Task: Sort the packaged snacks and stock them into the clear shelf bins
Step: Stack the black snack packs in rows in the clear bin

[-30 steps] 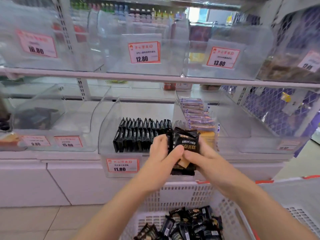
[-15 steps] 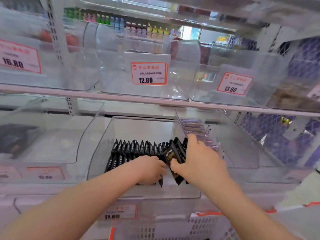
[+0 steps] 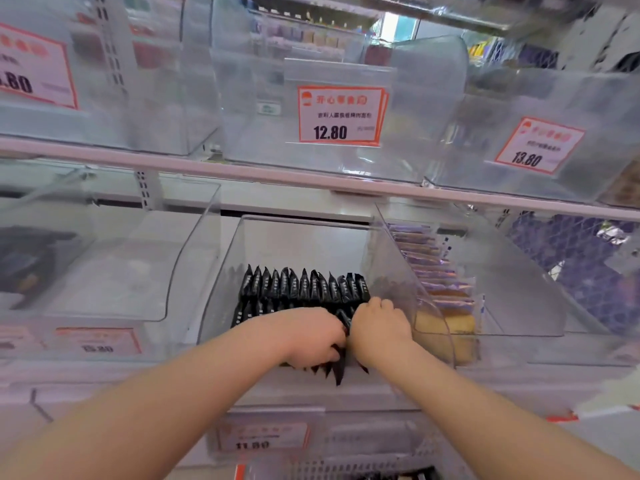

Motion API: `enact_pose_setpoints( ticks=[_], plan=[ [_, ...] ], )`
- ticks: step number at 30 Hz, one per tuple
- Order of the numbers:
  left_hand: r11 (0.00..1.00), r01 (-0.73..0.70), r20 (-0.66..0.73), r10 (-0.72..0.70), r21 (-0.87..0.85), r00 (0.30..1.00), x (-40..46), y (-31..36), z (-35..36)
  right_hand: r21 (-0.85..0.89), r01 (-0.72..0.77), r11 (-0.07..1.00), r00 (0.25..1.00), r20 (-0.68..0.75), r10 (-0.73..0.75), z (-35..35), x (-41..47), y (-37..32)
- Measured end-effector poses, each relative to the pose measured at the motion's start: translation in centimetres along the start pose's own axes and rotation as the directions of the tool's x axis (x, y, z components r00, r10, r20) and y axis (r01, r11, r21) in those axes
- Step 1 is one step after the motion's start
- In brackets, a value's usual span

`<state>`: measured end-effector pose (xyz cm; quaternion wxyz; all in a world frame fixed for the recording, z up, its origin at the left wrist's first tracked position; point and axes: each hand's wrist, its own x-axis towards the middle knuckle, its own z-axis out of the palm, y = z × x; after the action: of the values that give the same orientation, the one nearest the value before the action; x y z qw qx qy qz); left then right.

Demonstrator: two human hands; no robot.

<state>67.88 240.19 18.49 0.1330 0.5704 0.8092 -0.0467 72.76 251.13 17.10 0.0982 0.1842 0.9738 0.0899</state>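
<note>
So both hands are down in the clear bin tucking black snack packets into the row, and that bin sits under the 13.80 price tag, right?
Not quite. In the head view the left hand and right hand are tucking black packets into the clear bin, but the tag straight above it reads 12.80. The 13.80 tag hangs one bin further right.

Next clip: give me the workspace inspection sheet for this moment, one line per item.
Surface: white shelf with clear bins.
Job's things: black snack packs in upright rows in the middle bin.
Clutter: purple-wrapped cakes in the bin to the right; white basket below.
Hands: left hand and right hand both grip black packs at the bin's front.
Cables: nothing seen.
Surroundings: price tags 12.80 and 13.80 on upper bins.
</note>
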Motion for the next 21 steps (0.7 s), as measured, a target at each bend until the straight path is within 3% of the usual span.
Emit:
enact_pose_setpoints(
  ticks=[2, 6, 9, 13, 18, 21],
  plan=[
    [0.996, 0.088, -0.057, -0.088, 0.005, 0.995, -0.2, -0.3, -0.3, 0.045, 0.018, 0.999, 0.999, 0.038, -0.019, 0.8, 0.0, 0.1],
    [0.976, 0.217, -0.001, -0.217, -0.006, 0.976, -0.4, 0.0, 0.3, 0.206, -0.017, 0.978, 0.975, 0.222, -0.030, 0.5, -0.2, 0.0],
    [0.962, 0.272, -0.044, -0.273, -0.022, 0.961, -0.3, 0.5, 0.7, 0.281, 0.026, 0.959, 0.945, 0.306, -0.115, -1.1, -0.5, 0.8],
    [0.938, 0.347, -0.132, -0.346, -0.012, 0.929, 0.1, 0.6, 0.8, 0.260, 0.186, 0.947, 0.945, 0.215, -0.245, -2.0, -1.6, 1.9],
    [0.928, 0.372, -0.132, -0.366, 0.031, 0.921, 1.3, 0.8, 0.5, 0.106, 0.300, 0.948, 0.911, 0.264, -0.318, -1.5, -2.6, 2.3],
    [0.935, 0.356, -0.073, -0.355, -0.007, 0.932, 1.3, 0.2, 0.2, 0.014, 0.309, 0.951, 0.945, 0.106, -0.309, -0.5, -2.9, 1.6]
  ],
)
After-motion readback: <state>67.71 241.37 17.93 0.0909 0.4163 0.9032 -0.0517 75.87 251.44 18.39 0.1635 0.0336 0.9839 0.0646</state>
